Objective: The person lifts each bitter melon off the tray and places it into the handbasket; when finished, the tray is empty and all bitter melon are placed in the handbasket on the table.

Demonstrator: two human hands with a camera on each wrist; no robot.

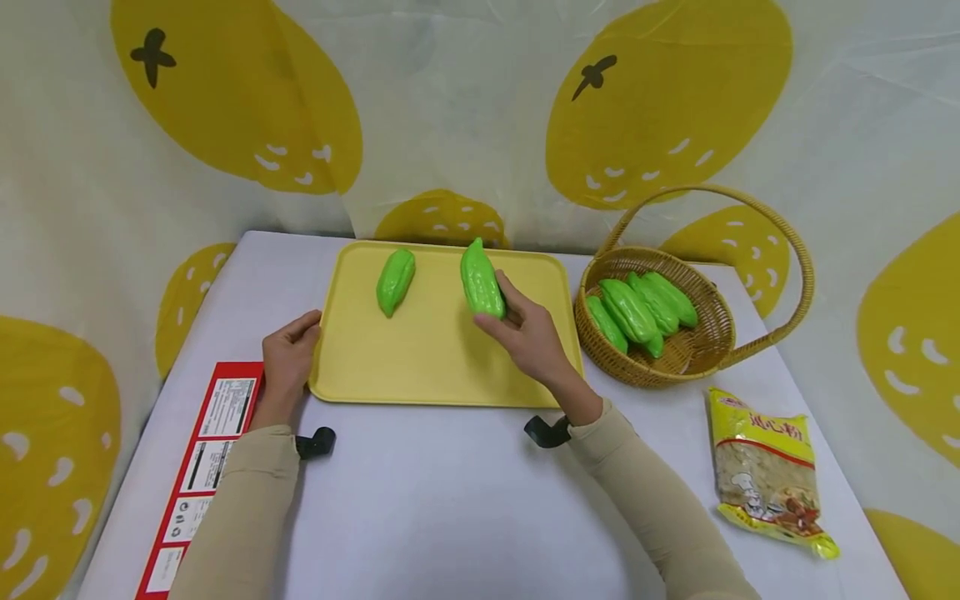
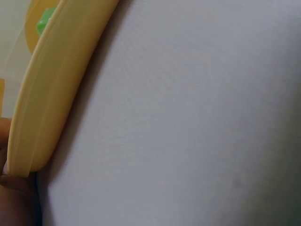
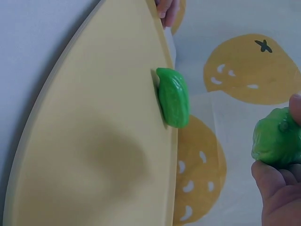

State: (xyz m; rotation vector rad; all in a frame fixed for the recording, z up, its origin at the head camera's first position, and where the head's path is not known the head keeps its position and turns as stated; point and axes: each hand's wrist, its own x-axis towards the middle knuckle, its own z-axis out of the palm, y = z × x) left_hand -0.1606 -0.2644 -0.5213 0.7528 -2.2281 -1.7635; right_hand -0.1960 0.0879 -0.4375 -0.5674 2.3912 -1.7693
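Note:
My right hand (image 1: 531, 335) pinches a glossy green bitter melon (image 1: 480, 279) between thumb and fingers, raised over the right half of the yellow tray (image 1: 420, 367). In the right wrist view this bitter melon (image 3: 277, 139) shows end-on, with the hand partly around it. A second bitter melon (image 1: 395, 282) lies on the tray's upper left. At the tray's left edge, my left hand (image 1: 288, 358) grips the rim with bent fingers. The left wrist view shows the tray's outer side (image 2: 61, 84) close up, with part of that hand at the lower left.
To the tray's right stands a wicker basket (image 1: 645, 371) with a tall handle, holding several bitter melons (image 1: 630, 310). A yellow-topped food packet (image 1: 768, 475) lies at the front right. A red and white box (image 1: 202, 467) is beside the left forearm. A fruit-patterned curtain (image 1: 450, 108) hangs behind the table.

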